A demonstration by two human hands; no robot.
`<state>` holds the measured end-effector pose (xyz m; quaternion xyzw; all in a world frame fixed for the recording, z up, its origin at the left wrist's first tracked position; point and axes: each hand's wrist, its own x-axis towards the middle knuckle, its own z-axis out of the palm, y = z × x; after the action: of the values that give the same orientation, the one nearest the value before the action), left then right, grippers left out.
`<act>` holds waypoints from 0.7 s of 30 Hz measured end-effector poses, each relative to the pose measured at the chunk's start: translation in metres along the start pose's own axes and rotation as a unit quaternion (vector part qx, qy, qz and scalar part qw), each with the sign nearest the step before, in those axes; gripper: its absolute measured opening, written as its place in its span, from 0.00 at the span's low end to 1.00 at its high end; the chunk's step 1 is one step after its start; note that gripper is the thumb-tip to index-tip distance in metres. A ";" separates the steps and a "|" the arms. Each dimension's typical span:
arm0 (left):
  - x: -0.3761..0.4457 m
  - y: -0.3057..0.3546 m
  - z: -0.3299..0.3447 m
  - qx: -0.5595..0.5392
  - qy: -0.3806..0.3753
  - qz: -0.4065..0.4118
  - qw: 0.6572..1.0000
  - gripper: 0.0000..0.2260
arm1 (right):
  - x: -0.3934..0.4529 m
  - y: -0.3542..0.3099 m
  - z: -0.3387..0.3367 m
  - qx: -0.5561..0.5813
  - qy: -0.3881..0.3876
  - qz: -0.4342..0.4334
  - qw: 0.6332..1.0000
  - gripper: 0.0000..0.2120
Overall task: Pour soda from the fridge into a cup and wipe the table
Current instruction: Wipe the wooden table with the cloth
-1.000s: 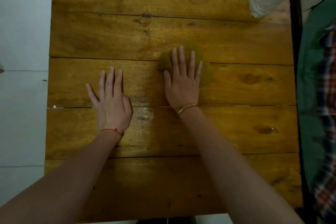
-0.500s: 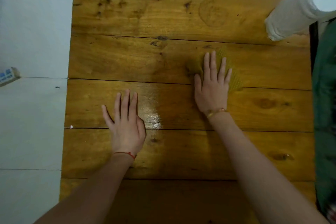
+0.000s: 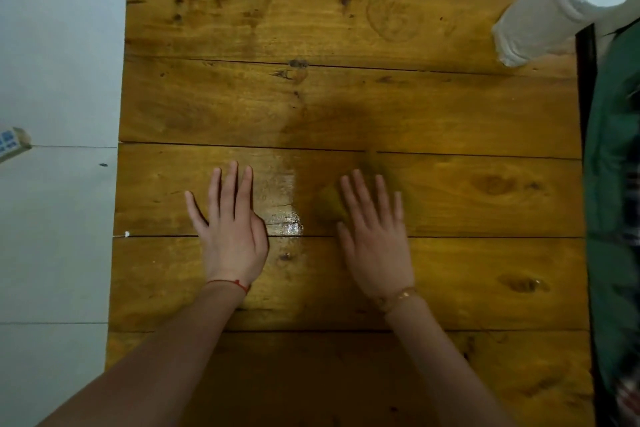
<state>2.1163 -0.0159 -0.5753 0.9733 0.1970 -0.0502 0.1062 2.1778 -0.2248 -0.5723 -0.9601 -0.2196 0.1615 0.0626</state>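
Head view, wiping stage. Item: table (image 3: 346,97), plank top, wet sheen between your hands. Item: cloth (image 3: 330,205), yellow-green, blurred, flat on the middle plank under your right hand (image 3: 375,239), fingers straight and spread, pressing it down. Half a second ago that cloth sat further from you and more to the right; it has been drawn back toward the wet patch, so the stroke looks set to reach it. Item: left hand (image 3: 230,232), fingers straight, resting flat on the wood, holding nothing. Item: white roll (image 3: 554,11), far right corner.

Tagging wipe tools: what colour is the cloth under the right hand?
Olive-yellow cloth, close to the table's tone; blurred in the head view.
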 end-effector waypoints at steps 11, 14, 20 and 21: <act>-0.004 -0.003 0.005 -0.025 0.025 0.009 0.999 0.28 | 0.031 -0.038 0.004 0.042 0.035 0.066 0.996 0.29; -0.003 -0.007 0.006 -0.050 0.029 0.015 0.998 0.27 | -0.012 -0.075 0.019 0.054 0.007 -0.021 0.998 0.29; -0.023 -0.007 -0.003 -0.100 0.034 0.022 0.994 0.25 | -0.133 -0.054 0.044 0.037 -0.039 -0.062 0.997 0.30; -0.033 -0.005 -0.003 -0.094 0.036 0.025 0.995 0.26 | -0.150 -0.042 0.046 0.032 -0.043 -0.052 0.997 0.30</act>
<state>2.0840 -0.0231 -0.5688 0.9649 0.1801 0.0061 0.1909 2.0178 -0.2509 -0.5654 -0.9372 -0.2662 0.2056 0.0920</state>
